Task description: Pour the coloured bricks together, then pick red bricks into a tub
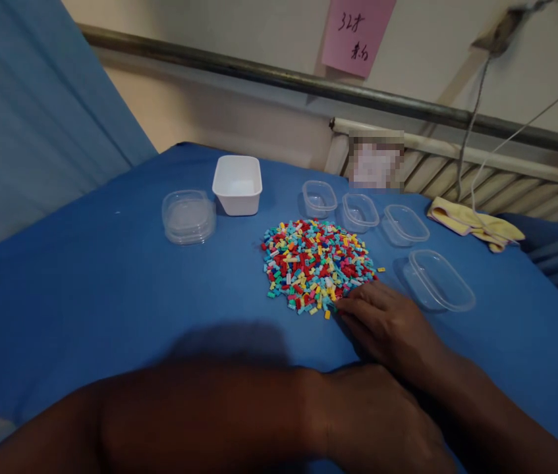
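A heap of small colourful toy bricks lies on the blue-covered table. At its lower right edge is my right hand, palm down, with finger and thumb tips brought together against the bricks. Whatever sits between those tips is too small to make out; a green piece shows beside them. My left forearm crosses the foreground, bringing my left hand below and close to the right wrist. The back of that hand faces me, and its fingers are hidden.
Beyond the heap stand clear plastic tubs, with a larger clear tub at right. A white tub and stacked clear lids stand left. A yellow cloth lies near the radiator.
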`<state>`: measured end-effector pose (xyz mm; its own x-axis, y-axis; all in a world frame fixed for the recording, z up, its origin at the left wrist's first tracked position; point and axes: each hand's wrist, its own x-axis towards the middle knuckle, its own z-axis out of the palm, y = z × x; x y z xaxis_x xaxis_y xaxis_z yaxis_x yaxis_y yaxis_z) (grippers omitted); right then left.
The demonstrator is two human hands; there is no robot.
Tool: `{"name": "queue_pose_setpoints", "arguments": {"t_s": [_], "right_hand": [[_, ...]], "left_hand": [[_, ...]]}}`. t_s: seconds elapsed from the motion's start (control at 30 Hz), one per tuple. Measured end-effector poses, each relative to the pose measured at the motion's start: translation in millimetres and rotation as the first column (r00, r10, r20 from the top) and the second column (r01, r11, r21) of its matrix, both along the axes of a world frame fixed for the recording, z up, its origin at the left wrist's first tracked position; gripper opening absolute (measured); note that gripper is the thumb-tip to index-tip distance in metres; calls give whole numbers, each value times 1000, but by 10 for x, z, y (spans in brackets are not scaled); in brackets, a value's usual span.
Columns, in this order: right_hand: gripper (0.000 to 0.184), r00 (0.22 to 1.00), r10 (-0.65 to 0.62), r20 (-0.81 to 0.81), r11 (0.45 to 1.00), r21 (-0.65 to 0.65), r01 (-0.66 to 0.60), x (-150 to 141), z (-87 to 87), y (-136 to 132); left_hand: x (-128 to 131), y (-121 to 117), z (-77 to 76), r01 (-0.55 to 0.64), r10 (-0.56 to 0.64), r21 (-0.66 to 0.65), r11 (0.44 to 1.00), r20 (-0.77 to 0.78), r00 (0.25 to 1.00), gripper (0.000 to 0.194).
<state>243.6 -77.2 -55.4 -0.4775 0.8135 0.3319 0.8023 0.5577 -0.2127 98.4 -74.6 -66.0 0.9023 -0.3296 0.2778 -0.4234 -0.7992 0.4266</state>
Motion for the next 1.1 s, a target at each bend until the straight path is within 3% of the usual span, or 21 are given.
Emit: {"name": "queue_pose_setpoints", "arguments": {"t_s": [0.43, 0.63, 0.73, 0.83, 0.9, 0.97, 1.03, 1.1], "right_hand": [[17, 998, 3, 56, 998, -65, 1, 30, 74, -29], [14, 996, -7, 89, 995, -103, 16, -16, 67, -11], [14, 998, 1, 60, 998, -64, 2, 7, 100, -8], [11, 997, -73, -25, 994, 83, 75, 216, 221, -35], [11, 971, -227, -80, 942, 233, 239, 461, 314, -63], [15, 897, -425, -123, 836, 328, 441, 735, 367, -85], [19, 822, -552, -144, 748, 350, 564, 983, 352, -94], [23, 790, -601, -121, 731, 316, 604, 1171, 284, -90]], "left_hand": [[-6, -31, 41, -33, 33, -16, 999, 2, 999, 29], [8, -48, 80, -41, 42, 7, 999, -75, 996, 32], [-24, -52, 59, -56, 57, 14, 998, -90, 994, 26], [-72, -54, 36, -88, 87, -11, 996, -84, 993, 21], [-93, -55, 28, -88, 87, -22, 996, -74, 993, 19], [-98, -59, 20, -83, 81, -24, 996, -73, 994, 21], [-91, -66, 4, -100, 97, -31, 994, -82, 992, 23], [-82, -76, -23, -122, 118, -41, 992, -85, 989, 22]]}}
